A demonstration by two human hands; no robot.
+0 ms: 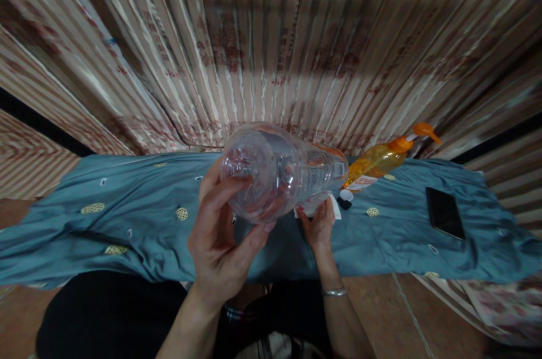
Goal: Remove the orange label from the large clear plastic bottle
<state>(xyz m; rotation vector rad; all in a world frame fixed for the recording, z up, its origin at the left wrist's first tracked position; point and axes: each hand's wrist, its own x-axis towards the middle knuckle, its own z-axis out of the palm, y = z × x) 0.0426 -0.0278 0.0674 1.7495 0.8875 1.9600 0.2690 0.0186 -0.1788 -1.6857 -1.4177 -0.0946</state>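
Note:
My left hand is wrapped round the base end of a large clear plastic bottle. The bottle is tilted, its round bottom facing me and its far end pointing right, with an orange label and a barcode partly showing there. Below that far end, my right hand has its thumb and curled fingers on a white paper piece with some red print. The bottle hides part of the paper and the fingertips. Just right of these fingers lie a small white round cap and a small black piece.
An orange pump bottle of yellow liquid stands behind on the right. A black phone lies farther right on the teal cloth covering the table. Striped, printed curtains hang close behind the table.

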